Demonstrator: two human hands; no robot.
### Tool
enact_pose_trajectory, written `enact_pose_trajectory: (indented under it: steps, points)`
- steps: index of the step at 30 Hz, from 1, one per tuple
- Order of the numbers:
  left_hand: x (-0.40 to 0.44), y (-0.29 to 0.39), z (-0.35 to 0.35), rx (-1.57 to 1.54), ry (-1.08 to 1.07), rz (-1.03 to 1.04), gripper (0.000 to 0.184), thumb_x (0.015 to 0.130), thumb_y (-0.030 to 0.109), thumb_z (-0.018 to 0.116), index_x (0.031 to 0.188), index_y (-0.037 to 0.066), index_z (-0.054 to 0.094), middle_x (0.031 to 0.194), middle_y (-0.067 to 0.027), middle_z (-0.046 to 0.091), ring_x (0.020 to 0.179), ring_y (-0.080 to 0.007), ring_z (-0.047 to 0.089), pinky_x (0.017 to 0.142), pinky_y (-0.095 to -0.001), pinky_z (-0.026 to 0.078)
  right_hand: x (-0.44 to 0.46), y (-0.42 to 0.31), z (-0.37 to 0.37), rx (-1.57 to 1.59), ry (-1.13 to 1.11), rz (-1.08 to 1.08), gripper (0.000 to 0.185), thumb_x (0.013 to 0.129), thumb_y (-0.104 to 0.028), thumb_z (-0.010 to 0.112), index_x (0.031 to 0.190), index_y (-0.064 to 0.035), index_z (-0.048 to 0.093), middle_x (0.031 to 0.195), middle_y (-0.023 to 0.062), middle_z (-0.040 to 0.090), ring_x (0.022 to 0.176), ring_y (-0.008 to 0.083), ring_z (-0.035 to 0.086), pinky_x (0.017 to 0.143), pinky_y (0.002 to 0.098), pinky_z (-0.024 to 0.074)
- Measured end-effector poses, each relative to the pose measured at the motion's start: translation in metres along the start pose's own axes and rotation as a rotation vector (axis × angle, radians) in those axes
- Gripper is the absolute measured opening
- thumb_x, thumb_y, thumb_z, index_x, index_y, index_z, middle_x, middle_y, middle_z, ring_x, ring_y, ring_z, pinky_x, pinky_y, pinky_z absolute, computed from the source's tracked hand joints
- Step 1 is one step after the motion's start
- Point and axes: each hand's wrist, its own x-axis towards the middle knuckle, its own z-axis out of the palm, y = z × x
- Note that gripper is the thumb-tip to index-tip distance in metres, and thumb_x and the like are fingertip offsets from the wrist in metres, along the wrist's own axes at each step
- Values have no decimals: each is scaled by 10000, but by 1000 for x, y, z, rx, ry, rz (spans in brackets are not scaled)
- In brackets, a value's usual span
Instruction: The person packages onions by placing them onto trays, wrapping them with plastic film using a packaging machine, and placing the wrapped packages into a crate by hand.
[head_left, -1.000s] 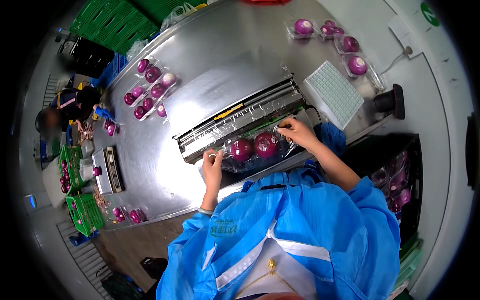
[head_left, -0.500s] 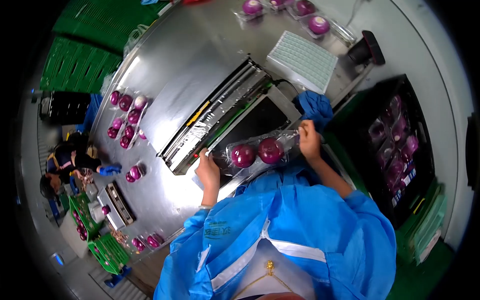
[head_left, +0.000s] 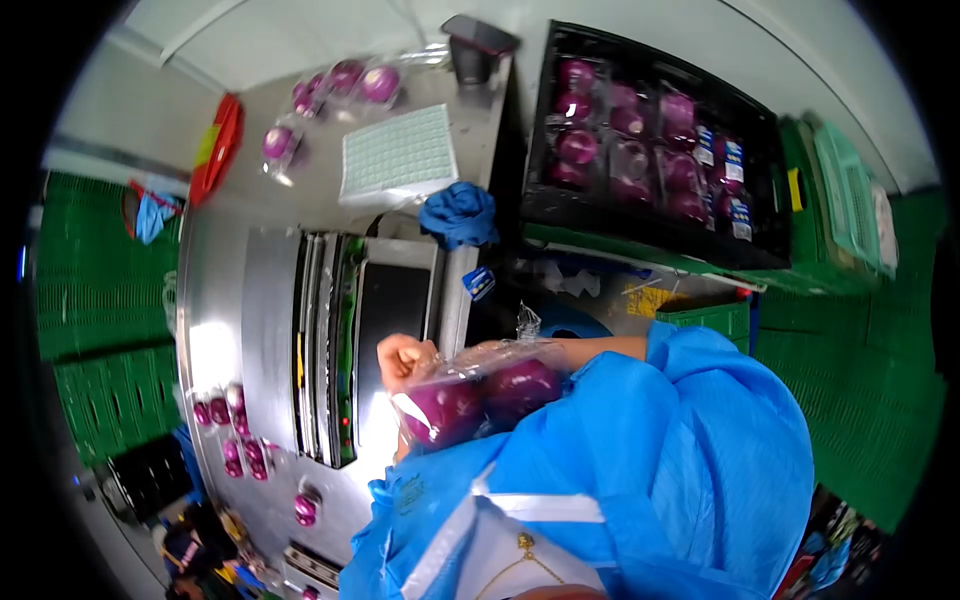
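Observation:
A clear film-wrapped pack of two purple onions point(head_left: 480, 400) is held up close to my blue jacket. My left hand point(head_left: 404, 361), its fingers curled closed, grips the pack's upper left edge; its wrist is mostly hidden behind the pack. From the right sleeve my forearm reaches in behind the pack's top edge, where my right hand point(head_left: 495, 350) is partly covered by film and blurred, its fingers not distinguishable. Left of the pack stands the film wrapping machine point(head_left: 330, 350), with a dark flat plate point(head_left: 392, 310) beside its rollers.
A black crate point(head_left: 650, 225) of wrapped onion packs stands at the upper right, beside green crates point(head_left: 850, 410). On the steel table point(head_left: 225, 260) are a pale green pad stack point(head_left: 398, 155), a blue cloth point(head_left: 458, 215) and several onion packs point(head_left: 230, 410). Another person point(head_left: 195, 550) is at lower left.
The view has swung right toward the black crate. The onion pack has come away from the machine, nearer my body and tilted. My hands, earlier at its two ends, are closer together.

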Motion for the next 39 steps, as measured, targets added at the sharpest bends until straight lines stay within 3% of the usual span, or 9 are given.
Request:
enact_pose_trajectory:
  steps: [2,5,12,17,19,20,23,27,39]
  points:
    - [19,5,27,-157,-344,131,326,935,145,626,1185,37,447,850,-93,522,790,-191,510,721,-331,459,-17,-16,-8,-157,-40,41,333,911,-141,600,1208,-4,540,1145,168,639,1016,256,651,830,368,512]
    - [21,6,104,-507,-445,-270,808,952,498,518,1538,110,118,1520,-220,304,1405,-369,297,1157,-474,228,-56,-62,-43,-615,-10,131,373,905,-160,616,1231,4,540,1162,166,636,1047,249,640,855,361,505]
    - [70,-57,201,-491,-653,-722,603,922,334,579,1404,65,338,1371,-171,455,1248,-293,450,1037,-402,362,-291,-210,-102,-732,519,-573,472,894,-299,623,1257,-3,559,1239,202,575,1095,338,581,948,425,445]
    - [130,-136,270,-291,-754,-980,466,900,217,623,1309,32,495,1265,-136,563,1136,-239,558,952,-350,458,-330,-175,-162,-327,573,-345,450,979,-324,491,1299,-10,529,1261,176,585,1200,278,553,1028,364,401]
    - [167,-163,299,119,-934,-666,416,891,170,641,1270,19,557,1223,-122,606,1091,-217,602,918,-329,496,-352,-138,-206,-119,780,-468,454,1023,-348,428,1299,-4,535,1248,121,598,1168,206,539,1027,341,387]
    - [195,-173,340,549,-1049,212,405,861,136,638,1237,3,570,1211,-168,617,1070,-308,627,911,-356,506,-364,-120,-222,194,868,-483,457,1027,-368,428,1307,-24,542,1239,123,602,1130,186,561,1006,323,408]
    - [241,-206,409,998,-908,439,380,809,9,594,1188,9,583,1206,-201,596,1072,-388,594,904,-416,499,-414,-102,-285,850,1192,-456,423,1021,-411,444,1224,-68,587,1114,77,648,1029,190,620,877,363,534]
    - [278,-299,462,1149,-1137,859,404,846,184,629,1224,46,596,1289,-151,568,1262,-326,480,1059,-433,373,-449,-61,-395,682,1577,-541,439,1035,-395,410,1161,-25,611,1075,70,641,957,166,598,868,314,479]
    - [303,-324,444,1286,-1155,747,572,844,354,629,1248,-47,565,1364,-160,526,1365,-287,384,1162,-450,229,-372,-28,-504,-44,1827,-69,485,1026,-368,388,1213,35,585,1181,232,623,1122,350,576,964,378,425]
